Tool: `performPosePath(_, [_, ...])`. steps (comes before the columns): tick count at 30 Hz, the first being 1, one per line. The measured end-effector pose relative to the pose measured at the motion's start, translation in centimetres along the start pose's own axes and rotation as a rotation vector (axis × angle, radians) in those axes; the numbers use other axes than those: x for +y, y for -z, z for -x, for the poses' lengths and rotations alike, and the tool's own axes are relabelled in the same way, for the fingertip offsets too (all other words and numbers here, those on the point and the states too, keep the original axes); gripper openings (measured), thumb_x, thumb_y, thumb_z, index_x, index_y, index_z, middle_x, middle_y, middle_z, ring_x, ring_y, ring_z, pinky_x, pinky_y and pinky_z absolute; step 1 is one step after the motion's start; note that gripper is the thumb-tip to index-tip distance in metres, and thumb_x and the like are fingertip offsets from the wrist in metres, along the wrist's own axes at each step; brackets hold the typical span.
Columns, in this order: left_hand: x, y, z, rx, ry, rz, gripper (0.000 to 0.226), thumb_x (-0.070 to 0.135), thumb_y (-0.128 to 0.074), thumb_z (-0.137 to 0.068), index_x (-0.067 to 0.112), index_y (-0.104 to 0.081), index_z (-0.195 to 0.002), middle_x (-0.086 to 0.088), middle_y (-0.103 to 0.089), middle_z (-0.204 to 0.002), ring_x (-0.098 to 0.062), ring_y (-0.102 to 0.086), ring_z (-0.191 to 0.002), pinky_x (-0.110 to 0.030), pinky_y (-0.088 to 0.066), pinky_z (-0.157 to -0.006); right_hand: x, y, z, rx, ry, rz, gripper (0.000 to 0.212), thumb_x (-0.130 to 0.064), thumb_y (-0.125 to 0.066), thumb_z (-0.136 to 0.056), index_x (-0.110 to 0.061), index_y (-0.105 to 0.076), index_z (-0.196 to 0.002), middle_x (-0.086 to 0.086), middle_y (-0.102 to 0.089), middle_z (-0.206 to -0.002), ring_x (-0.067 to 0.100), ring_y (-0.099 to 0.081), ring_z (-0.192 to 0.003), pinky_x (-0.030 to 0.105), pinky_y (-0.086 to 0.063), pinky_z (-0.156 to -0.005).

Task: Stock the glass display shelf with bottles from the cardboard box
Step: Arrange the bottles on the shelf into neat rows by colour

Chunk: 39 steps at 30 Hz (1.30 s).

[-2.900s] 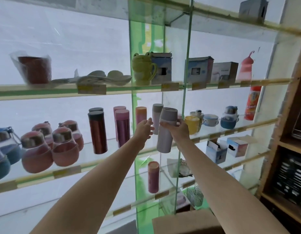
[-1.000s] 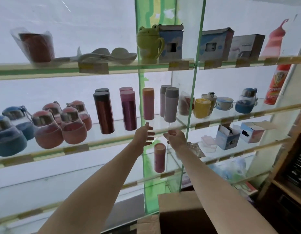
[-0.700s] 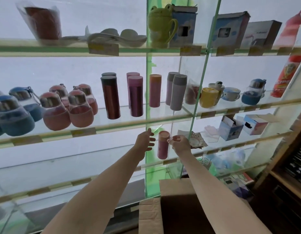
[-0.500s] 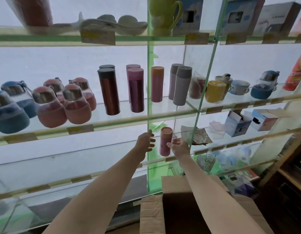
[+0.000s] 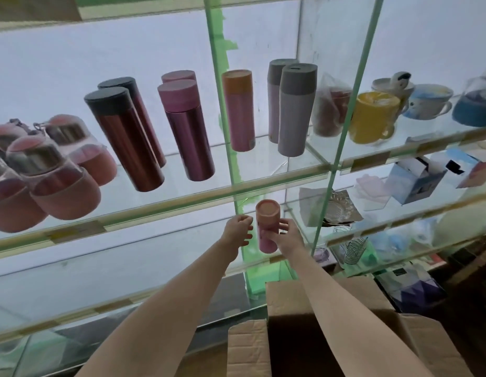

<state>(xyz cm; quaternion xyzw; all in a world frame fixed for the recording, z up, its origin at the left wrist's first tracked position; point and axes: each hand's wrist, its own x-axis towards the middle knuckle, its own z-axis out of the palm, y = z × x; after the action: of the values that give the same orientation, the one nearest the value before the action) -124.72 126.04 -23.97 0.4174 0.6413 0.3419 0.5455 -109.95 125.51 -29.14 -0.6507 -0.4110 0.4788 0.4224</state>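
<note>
The frame is filled by a green-edged glass display shelf [image 5: 165, 204], on which tall cylindrical flasks are lined up at centre. An open brown cardboard box [image 5: 299, 330] is seen at lower centre. Just below mid-frame, a small pink cylindrical bottle [image 5: 266, 227] is clasped by the right hand [image 5: 286, 235]; the left hand [image 5: 237, 231] is loosely curled just beside it.

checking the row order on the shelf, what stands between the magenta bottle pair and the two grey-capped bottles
In the head view, one pink bottle with an orange cap stands between the magenta bottles and the grey-capped bottles, right behind the green glass divider.
</note>
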Motion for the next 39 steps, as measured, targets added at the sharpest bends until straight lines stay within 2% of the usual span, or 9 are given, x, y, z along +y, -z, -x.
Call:
performPosePath(2, [-0.1,-0.2,-0.9,0.004,0.010,-0.002,0.011,0.024,-0.051,-0.102,0.017,-0.059,-0.101,-0.006,-0.060,-0.094,-0.024,-0.056,-0.082,-0.033,-0.047,-0.072,0.0,-0.2,-1.1,-0.050,0.014,-0.014,0.069,-0.011,-0.090,-0.068,-0.019,-0.053,-0.125,0.002,-0.065,-0.123,0.025,-0.062,-0.111,0.048,-0.053,-0.097])
performPosePath(6, [0.0,0.2,-1.8,0.019,0.029,-0.009,0.011,0.023,-0.050,-0.103,0.018,-0.059,-0.100,-0.006,-0.060,-0.095,-0.025,-0.056,-0.086,-0.033,-0.047,-0.071,0.0,-1.0,-2.5,-0.084,0.037,-0.018,0.067,-0.007,-0.092,-0.063,-0.021,-0.056,-0.118,0.000,-0.068,-0.114,0.027,-0.064,-0.111,0.049,-0.052,-0.098])
performPosePath(12, [0.6,1.6,-1.1,0.025,0.015,-0.007,0.018,0.025,-0.049,-0.103,0.012,-0.058,-0.111,-0.008,-0.061,-0.101,-0.025,-0.057,-0.088,-0.034,-0.048,-0.074,0.0,-1.5,-1.5,-0.056,0.054,-0.030,0.067,-0.008,-0.093,-0.061,-0.022,-0.058,-0.116,-0.001,-0.069,-0.115,0.026,-0.063,-0.110,0.051,-0.053,-0.097])
performPosePath(21, [1.2,4.0,4.9,-0.016,-0.070,0.024,0.016,0.023,-0.051,-0.102,0.011,-0.059,-0.109,-0.009,-0.061,-0.100,-0.024,-0.055,-0.085,-0.032,-0.046,-0.070,-1.8,-1.2,5.3,0.024,0.154,-0.051,0.065,-0.007,-0.093,-0.059,-0.023,-0.060,-0.113,-0.003,-0.071,-0.110,0.026,-0.066,-0.104,0.053,-0.053,-0.095])
performPosePath(24, [1.3,5.0,7.9,-0.034,-0.108,0.042,0.015,0.023,-0.052,-0.101,0.012,-0.059,-0.108,-0.009,-0.061,-0.099,-0.023,-0.055,-0.083,-0.030,-0.045,-0.068,-2.9,-0.9,8.4,0.038,0.209,-0.042,0.068,-0.010,-0.094,-0.059,-0.023,-0.061,-0.116,-0.004,-0.071,-0.110,0.025,-0.067,-0.103,0.050,-0.054,-0.094])
performPosePath(27, [1.8,5.9,10.9,-0.059,-0.151,0.055,0.016,0.023,-0.053,-0.101,0.012,-0.060,-0.110,-0.008,-0.063,-0.100,-0.025,-0.056,-0.087,-0.032,-0.044,-0.073,-4.1,-0.9,11.6,0.054,0.269,-0.062,0.065,-0.014,-0.094,-0.060,-0.020,-0.062,-0.116,-0.004,-0.070,-0.111,0.022,-0.068,-0.100,0.044,-0.056,-0.091])
performPosePath(32, [4.1,8.0,15.4,-0.101,-0.258,0.069,0.023,0.024,-0.053,-0.100,0.010,-0.062,-0.115,-0.008,-0.065,-0.104,-0.025,-0.059,-0.090,-0.035,-0.045,-0.083,-7.4,-1.2,16.5,0.077,0.362,-0.137,0.052,-0.017,-0.092,-0.065,-0.029,-0.065,-0.108,-0.017,-0.069,-0.095,0.001,-0.066,-0.081,0.017,-0.049,-0.063])
performPosePath(34, [5.4,8.6,16.7,-0.110,-0.299,0.086,0.023,0.027,-0.053,-0.101,0.010,-0.063,-0.112,-0.009,-0.064,-0.105,-0.026,-0.058,-0.090,-0.035,-0.044,-0.083,-9.1,-1.1,17.7,0.065,0.394,-0.170,0.049,-0.016,-0.091,-0.067,-0.027,-0.066,-0.108,-0.015,-0.070,-0.091,-0.003,-0.067,-0.071,0.012,-0.049,-0.057])
performPosePath(39, [9.5,9.9,18.8,-0.127,-0.366,0.140,0.048,0.043,-0.043,-0.104,0.003,-0.064,-0.120,-0.011,-0.067,-0.108,-0.027,-0.059,-0.095,-0.039,-0.047,-0.092,-14.2,-0.9,19.4,0.077,0.486,-0.229,0.057,-0.021,-0.092,-0.067,-0.027,-0.063,-0.115,-0.008,-0.069,-0.100,0.010,-0.068,-0.085,0.020,-0.052,-0.067])
